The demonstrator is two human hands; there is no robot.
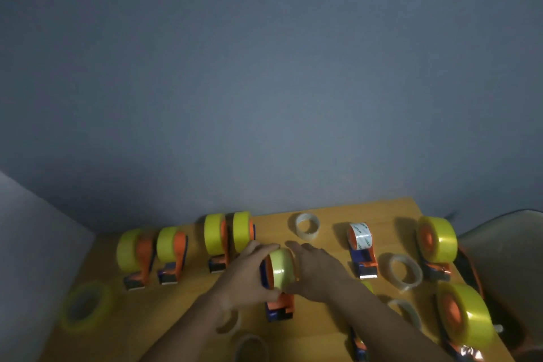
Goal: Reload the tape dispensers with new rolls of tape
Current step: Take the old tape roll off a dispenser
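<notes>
An orange and blue tape dispenser stands at the middle of the wooden table with a yellow tape roll on its hub. My left hand grips the dispenser's left side, thumb under the roll. My right hand lies flat against the roll's right face with straight fingers. Several loaded dispensers stand in a row at the back left. A dispenser with a nearly spent clear roll stands to the right.
Two loaded dispensers with yellow rolls stand at the right. Loose clear rolls and a loose yellow roll lie on the table. Another dispenser sits at the front edge. A dark chair is at the right.
</notes>
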